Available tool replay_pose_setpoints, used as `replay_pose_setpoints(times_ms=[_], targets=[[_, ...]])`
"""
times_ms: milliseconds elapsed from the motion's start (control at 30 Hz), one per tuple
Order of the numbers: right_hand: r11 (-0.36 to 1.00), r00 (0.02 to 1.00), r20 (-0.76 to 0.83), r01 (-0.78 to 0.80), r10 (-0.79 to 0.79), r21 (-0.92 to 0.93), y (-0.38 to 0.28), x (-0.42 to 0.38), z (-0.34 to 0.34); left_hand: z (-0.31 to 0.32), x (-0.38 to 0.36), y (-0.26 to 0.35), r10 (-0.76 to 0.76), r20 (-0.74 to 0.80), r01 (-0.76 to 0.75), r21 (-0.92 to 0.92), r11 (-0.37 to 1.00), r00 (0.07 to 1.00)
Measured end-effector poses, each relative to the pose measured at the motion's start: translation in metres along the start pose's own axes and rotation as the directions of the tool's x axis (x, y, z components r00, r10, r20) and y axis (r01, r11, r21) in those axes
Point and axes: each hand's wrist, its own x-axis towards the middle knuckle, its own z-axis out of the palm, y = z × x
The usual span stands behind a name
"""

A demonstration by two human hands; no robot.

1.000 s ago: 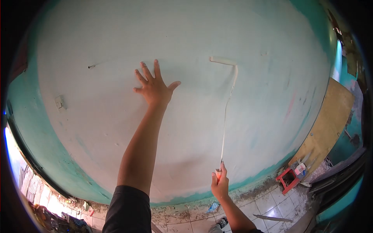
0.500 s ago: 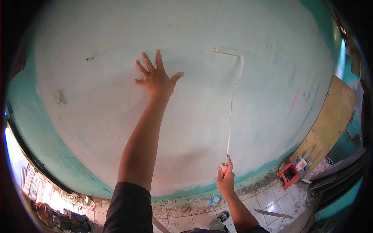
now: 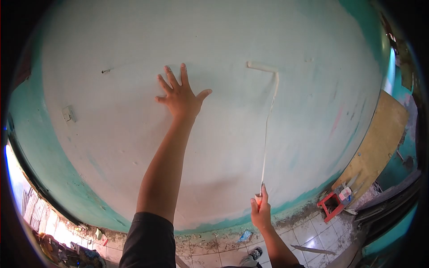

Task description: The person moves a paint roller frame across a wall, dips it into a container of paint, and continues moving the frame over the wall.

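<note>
My left hand (image 3: 180,97) rests flat on the wall with its fingers spread, holding nothing. My right hand (image 3: 261,212) is wrapped round the orange handle of a paint roller (image 3: 267,129), low in front of me. The roller's long thin rod runs upward to a white roller head, which lies against the wall to the right of my left hand. White paint covers most of the wall (image 3: 214,147), with green showing along its edges and bottom.
A red stool (image 3: 330,206) with things on it stands at the lower right, by a yellowish board (image 3: 380,138). Dirty white tiles (image 3: 286,241) form the floor, with a strip of wood (image 3: 313,249) on it. A switch box (image 3: 68,113) is on the wall's left.
The roller head sits slightly lower in view, and so does my left hand, as the whole view has shifted a little. Both hands keep the same pose.
</note>
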Motion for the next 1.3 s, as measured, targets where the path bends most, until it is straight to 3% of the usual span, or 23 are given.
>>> replay_pose_setpoints(times_ms=[67,133,267,367,567,667,900,1067,1133,1167,1300], targets=[[0.999,1.0,-0.017,-0.008,0.007,-0.044,-0.028,0.025,-0.013,0.001,0.0,0.0,0.004,0.006,-0.004,-0.005,1.0,1.0],[0.992,0.99,-0.089,0.104,-0.111,-0.076,-0.053,0.074,-0.029,0.002,0.0,0.0,0.0,0.001,0.0,-0.007,1.0,1.0],[0.996,0.99,-0.112,0.08,-0.084,-0.04,-0.125,0.144,-0.054,0.0,0.0,0.002,0.018,-0.008,-0.018,-0.011,1.0,1.0],[0.995,0.985,-0.14,0.091,-0.096,-0.041,-0.113,0.146,-0.043,-0.003,-0.001,0.003,-0.011,0.018,0.011,-0.002,1.0,1.0],[0.999,0.998,-0.038,0.043,-0.043,-0.006,-0.01,0.037,0.017,-0.008,-0.001,0.003,-0.029,0.064,0.028,0.015,1.0,0.998],[0.998,0.996,-0.066,0.062,-0.064,-0.034,-0.02,0.046,0.009,-0.001,0.002,0.001,0.001,0.009,0.0,-0.037,0.999,1.0],[0.998,0.993,-0.1,0.055,-0.056,-0.013,-0.132,0.169,-0.048,-0.004,-0.001,0.002,-0.01,0.022,0.01,-0.013,1.0,1.0],[0.988,0.98,-0.131,0.149,-0.152,-0.033,-0.051,0.111,-0.001,-0.001,0.0,0.002,-0.015,0.008,0.015,0.011,1.0,1.0],[0.999,0.999,-0.047,0.025,-0.026,-0.028,-0.002,0.052,0.023,-0.001,0.0,0.002,-0.01,0.017,0.009,0.009,1.0,1.0],[0.998,0.999,-0.038,-0.028,0.026,-0.049,0.008,0.027,0.03,0.0,-0.001,0.001,-0.013,0.016,0.013,0.009,1.0,1.0],[0.995,0.995,-0.091,0.043,-0.051,-0.088,-0.004,0.036,0.021,-0.004,0.003,0.005,-0.017,0.028,0.016,0.031,0.999,0.999]])
